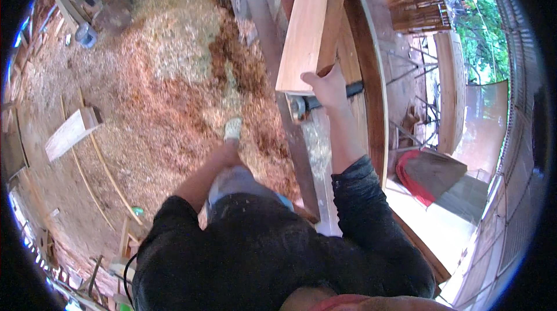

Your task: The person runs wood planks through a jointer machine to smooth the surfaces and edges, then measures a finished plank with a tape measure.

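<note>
My right hand (329,87) is closed on the near end of a thick, pale reddish wooden beam (301,50), its thumb across the upper face and its other fingers mostly hidden. Just below the beam's end lies a dark bar with a metal end piece (299,108), close to my wrist. My left forearm reaches down by my leg, and my left hand (231,153) is near my knee; its fingers cannot be made out. A pale green shoe or clog (232,129) shows just beyond it on the shavings.
Wood shavings (180,50) are heaped over the ground at left. A wooden block (72,132) lies across two thin strips. A bucket (86,35) stands far left. Long boards (371,79) run along the right. Beyond them are a grey-and-red cover (429,174) and stacked slats (418,9).
</note>
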`<state>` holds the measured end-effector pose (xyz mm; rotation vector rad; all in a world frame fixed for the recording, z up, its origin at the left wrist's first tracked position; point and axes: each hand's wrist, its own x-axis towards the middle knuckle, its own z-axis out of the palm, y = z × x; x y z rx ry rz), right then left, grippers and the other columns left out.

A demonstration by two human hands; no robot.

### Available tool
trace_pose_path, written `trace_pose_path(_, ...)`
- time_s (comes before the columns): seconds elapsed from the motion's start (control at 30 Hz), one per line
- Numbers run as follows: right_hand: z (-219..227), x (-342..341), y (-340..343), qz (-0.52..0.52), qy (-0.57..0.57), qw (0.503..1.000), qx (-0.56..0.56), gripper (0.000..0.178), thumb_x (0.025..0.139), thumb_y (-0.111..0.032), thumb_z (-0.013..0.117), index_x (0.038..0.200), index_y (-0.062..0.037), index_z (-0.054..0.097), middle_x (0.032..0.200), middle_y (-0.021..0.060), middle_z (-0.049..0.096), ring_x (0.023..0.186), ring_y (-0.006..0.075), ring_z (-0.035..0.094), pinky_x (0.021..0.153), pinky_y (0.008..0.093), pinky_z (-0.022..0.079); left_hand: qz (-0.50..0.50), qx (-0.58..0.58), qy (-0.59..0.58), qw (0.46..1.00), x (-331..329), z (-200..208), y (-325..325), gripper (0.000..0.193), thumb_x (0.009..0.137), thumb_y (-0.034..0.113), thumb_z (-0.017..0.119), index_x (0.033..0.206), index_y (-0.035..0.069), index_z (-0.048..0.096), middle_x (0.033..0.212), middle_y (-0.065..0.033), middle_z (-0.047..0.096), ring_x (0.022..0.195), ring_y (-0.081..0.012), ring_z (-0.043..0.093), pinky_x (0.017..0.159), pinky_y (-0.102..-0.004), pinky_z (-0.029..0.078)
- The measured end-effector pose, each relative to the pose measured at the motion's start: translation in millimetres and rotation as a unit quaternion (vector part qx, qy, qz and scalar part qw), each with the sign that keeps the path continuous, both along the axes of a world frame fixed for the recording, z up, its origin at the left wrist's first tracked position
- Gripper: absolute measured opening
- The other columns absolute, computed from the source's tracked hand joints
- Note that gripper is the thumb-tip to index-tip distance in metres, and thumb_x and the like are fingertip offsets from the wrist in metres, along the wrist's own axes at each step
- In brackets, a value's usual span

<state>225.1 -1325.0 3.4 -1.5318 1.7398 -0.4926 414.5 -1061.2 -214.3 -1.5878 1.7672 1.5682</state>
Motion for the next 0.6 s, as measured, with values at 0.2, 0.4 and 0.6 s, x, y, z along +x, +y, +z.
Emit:
trace_pose_path(0.2, 36.8, -43.0, 101.7, 0.078, 0.022, 0.996, 0.026, 0.077, 0.072, -0.018, 0.086, 0.134, 0.0083, 0.050, 0.112, 0.0221, 0.070, 0.106, 0.0347, 0.070, 0.096, 0.0444, 0.055, 0.129, -0.036, -0.134, 0.982, 110.7, -100.4, 55.7, 0.054, 0.085, 0.052, 0.068, 0.106, 0.002, 0.075, 0.115, -0.0227, 0.074, 0.106, -0.0409, 0.071, 0.094, -0.0494, 0.056)
trace_pose_path(0.4, 50.8, -130.2, 213.4, 0.096, 0.000, 0.995, 0.018, 0.087, 0.070, -0.012, 0.088, 0.142, 0.0069, 0.044, 0.109, 0.0199, 0.068, 0.101, 0.0285, 0.070, 0.088, 0.0409, 0.056, 0.484, -0.204, 0.114, 0.843, 39.3, 58.9, -127.2, 0.060, 0.087, 0.051, 0.075, 0.124, 0.003, 0.072, 0.115, -0.0202, 0.075, 0.107, -0.0333, 0.072, 0.095, -0.0403, 0.054)
trace_pose_path(0.6, 153.4, -135.7, 258.7, 0.028, 0.130, 0.952, 0.277, 0.098, 0.063, -0.020, 0.089, 0.145, 0.0069, 0.043, 0.108, 0.0249, 0.066, 0.101, 0.0357, 0.067, 0.093, 0.0456, 0.051, 0.455, -0.340, 0.090, 0.818, -92.7, 195.4, -263.2, 0.090, 0.077, 0.057, 0.083, 0.134, -0.009, 0.060, 0.133, -0.0281, 0.065, 0.120, -0.0355, 0.067, 0.102, -0.0415, 0.053)
